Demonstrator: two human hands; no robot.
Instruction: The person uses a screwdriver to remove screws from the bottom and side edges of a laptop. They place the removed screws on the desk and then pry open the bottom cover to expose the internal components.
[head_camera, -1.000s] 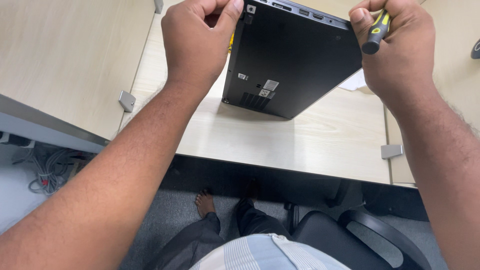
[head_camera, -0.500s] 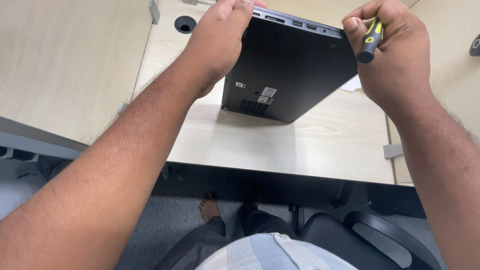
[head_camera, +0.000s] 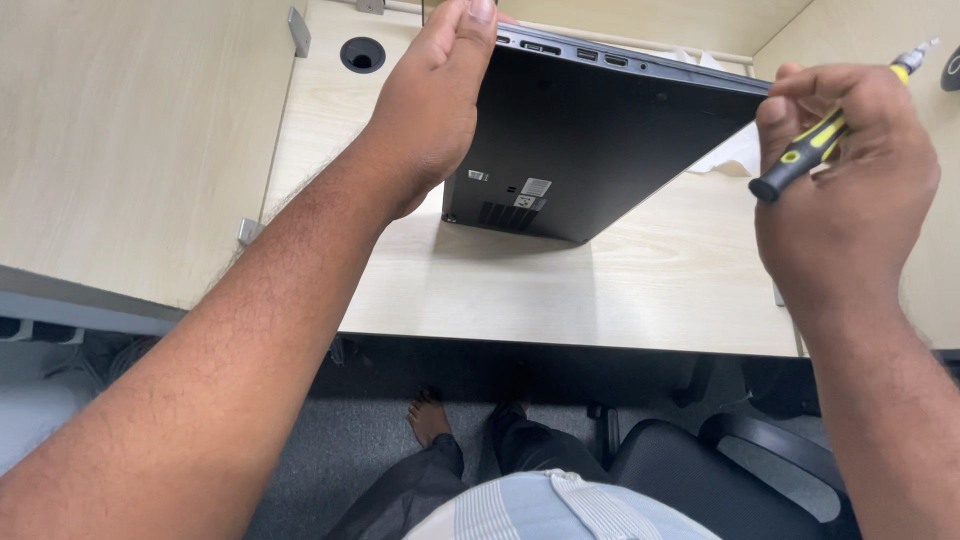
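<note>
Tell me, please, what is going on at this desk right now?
A person seated at a light wooden desk grips a closed black laptop with the left hand, tilting it so its underside faces up. The right hand holds a black and yellow screwdriver beside the laptop's right corner.

The laptop is black, with small white and grey labels on its underside. The screwdriver has a black handle with yellow-green stripes. The desk is pale wood grain. A white cloth shows behind the laptop. The floor is dark grey; the shirt is light blue-and-white striped.
</note>
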